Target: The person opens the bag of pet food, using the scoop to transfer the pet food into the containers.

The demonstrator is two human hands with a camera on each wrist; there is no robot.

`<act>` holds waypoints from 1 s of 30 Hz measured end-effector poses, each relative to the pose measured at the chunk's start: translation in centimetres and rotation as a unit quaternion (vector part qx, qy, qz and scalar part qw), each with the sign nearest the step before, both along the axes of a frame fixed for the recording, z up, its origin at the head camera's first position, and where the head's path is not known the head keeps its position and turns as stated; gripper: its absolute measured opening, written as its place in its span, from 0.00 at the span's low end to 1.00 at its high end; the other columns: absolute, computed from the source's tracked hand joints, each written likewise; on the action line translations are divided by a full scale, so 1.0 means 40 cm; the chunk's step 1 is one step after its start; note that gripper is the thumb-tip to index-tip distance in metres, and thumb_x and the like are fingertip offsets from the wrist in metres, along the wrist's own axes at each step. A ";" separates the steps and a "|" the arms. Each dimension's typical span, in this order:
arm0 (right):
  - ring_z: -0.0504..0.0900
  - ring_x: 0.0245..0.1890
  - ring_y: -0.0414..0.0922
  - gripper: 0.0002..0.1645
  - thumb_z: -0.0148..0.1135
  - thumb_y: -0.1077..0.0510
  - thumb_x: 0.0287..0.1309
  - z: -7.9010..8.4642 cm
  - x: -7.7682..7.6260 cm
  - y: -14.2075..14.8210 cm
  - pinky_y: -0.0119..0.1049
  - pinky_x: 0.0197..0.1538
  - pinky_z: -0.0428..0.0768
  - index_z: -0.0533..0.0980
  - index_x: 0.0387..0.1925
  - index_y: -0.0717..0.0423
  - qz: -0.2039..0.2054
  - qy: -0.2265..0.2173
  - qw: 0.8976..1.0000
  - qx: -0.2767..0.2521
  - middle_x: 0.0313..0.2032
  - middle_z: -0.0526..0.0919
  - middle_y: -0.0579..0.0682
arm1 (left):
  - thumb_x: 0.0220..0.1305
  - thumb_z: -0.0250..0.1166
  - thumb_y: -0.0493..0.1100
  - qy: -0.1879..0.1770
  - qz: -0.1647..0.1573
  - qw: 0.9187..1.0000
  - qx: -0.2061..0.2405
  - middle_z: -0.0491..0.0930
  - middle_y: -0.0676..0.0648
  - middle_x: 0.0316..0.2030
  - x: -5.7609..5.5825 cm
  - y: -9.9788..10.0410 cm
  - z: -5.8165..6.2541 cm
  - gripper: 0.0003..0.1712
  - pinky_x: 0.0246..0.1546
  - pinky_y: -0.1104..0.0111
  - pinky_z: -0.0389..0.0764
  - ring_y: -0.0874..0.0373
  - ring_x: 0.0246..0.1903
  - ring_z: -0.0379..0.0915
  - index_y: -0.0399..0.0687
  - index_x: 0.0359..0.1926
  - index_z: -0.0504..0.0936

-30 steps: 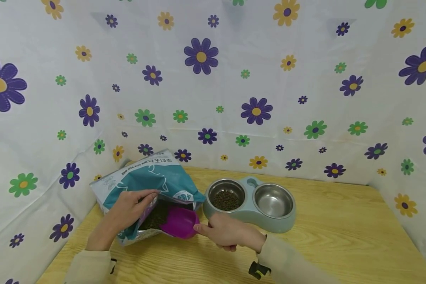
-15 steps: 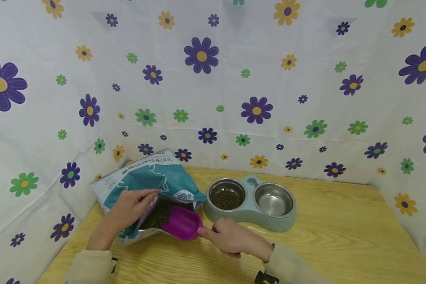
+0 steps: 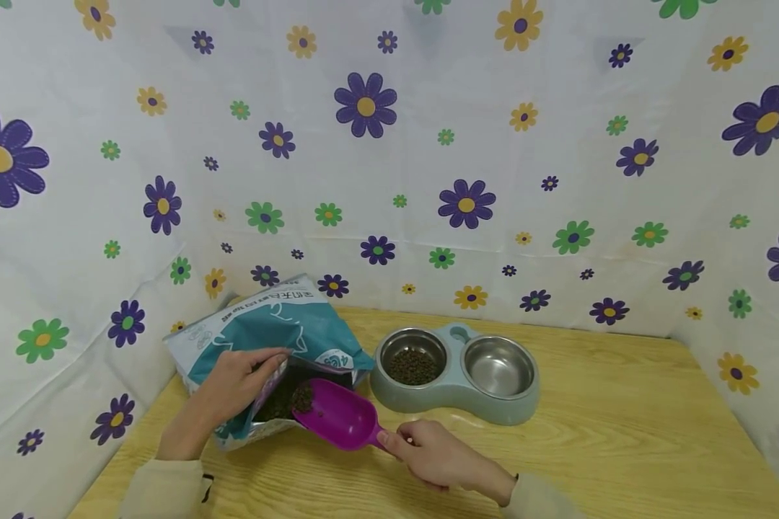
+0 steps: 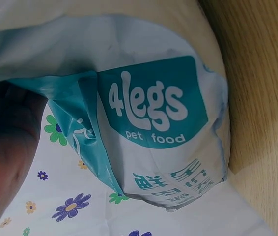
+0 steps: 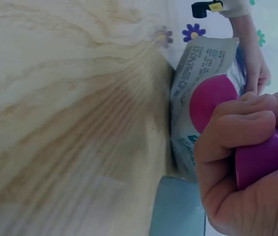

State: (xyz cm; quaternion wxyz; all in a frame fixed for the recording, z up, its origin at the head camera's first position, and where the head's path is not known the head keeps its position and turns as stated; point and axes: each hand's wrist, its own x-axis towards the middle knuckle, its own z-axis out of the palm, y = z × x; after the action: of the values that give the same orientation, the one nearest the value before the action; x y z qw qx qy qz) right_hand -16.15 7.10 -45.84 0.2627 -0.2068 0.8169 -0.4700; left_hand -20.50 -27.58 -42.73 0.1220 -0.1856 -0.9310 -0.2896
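Observation:
A teal and white pet food bag (image 3: 311, 324) lies on its side at the left of the table, its mouth facing the front and brown kibble visible inside. My left hand (image 3: 234, 382) grips the upper edge of the mouth and holds it raised; in the left wrist view, the bag flap hides its fingertips. A purple scoop (image 3: 344, 414) tilts at the mouth, with some kibble (image 3: 303, 396) at its front end. My right hand (image 3: 438, 454) has its fingers curled round the scoop's handle (image 5: 262, 160).
Right of the bag stands a blue-grey double bowl stand (image 3: 454, 382). Kibble lies in its left steel bowl (image 3: 443, 346); the right steel bowl (image 3: 498, 367) shows a bare bottom. A flower-print cloth (image 3: 415, 158) hangs behind and beside the wooden table (image 3: 630, 418).
My right hand has drawn the scoop rightward and toward the front, partly out of the bag, and kibble now shows at its tip. The left hand keeps its place on the bag edge.

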 end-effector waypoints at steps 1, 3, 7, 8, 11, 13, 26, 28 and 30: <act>0.59 0.04 0.36 0.34 0.50 0.34 0.75 -0.007 0.001 0.000 0.29 0.09 0.59 0.78 0.31 0.61 0.000 0.004 1.000 -0.002 0.10 0.63 0.41 | 0.77 0.59 0.40 0.000 0.000 1.000 0.000 0.67 0.60 0.17 0.000 0.000 -0.001 0.15 0.19 0.73 0.62 0.72 0.13 0.53 0.42 0.56 0.87; 0.58 0.04 0.35 0.34 0.50 0.35 0.75 -0.017 0.005 0.001 0.29 0.09 0.58 0.78 0.30 0.61 0.000 0.011 1.000 -0.010 0.11 0.64 0.40 | 0.77 0.59 0.40 -0.002 -0.001 1.000 0.002 0.67 0.60 0.17 0.001 0.000 -0.002 0.15 0.20 0.73 0.63 0.72 0.13 0.53 0.42 0.56 0.87; 0.58 0.04 0.35 0.34 0.50 0.35 0.76 -0.028 0.011 0.002 0.30 0.08 0.57 0.77 0.30 0.62 0.006 0.009 1.000 -0.027 0.12 0.64 0.40 | 0.77 0.59 0.40 -0.006 -0.002 1.000 0.004 0.68 0.60 0.17 0.005 0.000 -0.001 0.16 0.20 0.72 0.63 0.72 0.14 0.54 0.42 0.57 0.87; 0.58 0.04 0.35 0.34 0.50 0.36 0.76 -0.030 0.011 0.002 0.30 0.08 0.57 0.77 0.30 0.62 0.007 0.006 0.999 -0.033 0.12 0.64 0.40 | 0.77 0.58 0.40 -0.007 -0.002 1.000 0.004 0.68 0.60 0.17 0.005 0.001 0.000 0.16 0.20 0.72 0.63 0.72 0.13 0.54 0.42 0.57 0.87; 0.58 0.04 0.35 0.35 0.49 0.36 0.76 -0.030 0.013 0.004 0.30 0.08 0.57 0.76 0.30 0.64 0.010 -0.001 0.999 -0.049 0.11 0.64 0.40 | 0.77 0.58 0.41 -0.008 0.000 1.000 0.004 0.68 0.60 0.17 0.005 0.002 -0.001 0.16 0.19 0.73 0.63 0.72 0.12 0.54 0.42 0.57 0.87; 0.58 0.04 0.34 0.36 0.49 0.36 0.76 -0.029 0.014 0.005 0.30 0.08 0.57 0.75 0.31 0.65 0.011 -0.008 0.998 -0.059 0.11 0.65 0.40 | 0.77 0.58 0.41 -0.007 0.002 1.000 0.003 0.68 0.60 0.17 0.004 0.003 -0.002 0.16 0.19 0.73 0.63 0.72 0.12 0.53 0.43 0.57 0.87; 0.58 0.06 0.31 0.36 0.46 0.41 0.79 -0.016 0.013 0.059 0.28 0.10 0.59 0.71 0.35 0.75 0.022 -0.012 0.994 -0.110 0.13 0.65 0.39 | 0.77 0.58 0.41 -0.003 0.007 1.000 -0.001 0.65 0.60 0.16 0.005 0.002 0.003 0.16 0.19 0.73 0.62 0.71 0.11 0.53 0.44 0.56 0.87; 0.58 0.07 0.31 0.35 0.47 0.42 0.79 -0.006 0.011 0.074 0.28 0.10 0.58 0.71 0.35 0.75 0.021 -0.003 0.994 -0.104 0.13 0.65 0.40 | 0.77 0.58 0.41 -0.006 0.006 1.000 0.000 0.64 0.60 0.16 0.006 0.002 0.004 0.16 0.19 0.73 0.62 0.71 0.12 0.52 0.44 0.56 0.87; 0.58 0.07 0.31 0.34 0.48 0.43 0.79 0.004 0.007 0.092 0.27 0.10 0.58 0.72 0.33 0.74 0.021 0.011 0.995 -0.094 0.12 0.64 0.40 | 0.77 0.58 0.41 -0.004 0.005 1.000 -0.001 0.63 0.60 0.16 0.004 0.002 0.004 0.16 0.19 0.73 0.61 0.72 0.12 0.51 0.43 0.56 0.87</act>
State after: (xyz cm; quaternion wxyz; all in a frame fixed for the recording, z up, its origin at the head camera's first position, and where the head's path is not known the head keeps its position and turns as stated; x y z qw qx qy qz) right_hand -15.87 10.78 -45.68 0.2425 -0.2530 0.7673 -0.5370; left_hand -20.34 -27.48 -42.59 0.1191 -0.1799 -0.9328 -0.2887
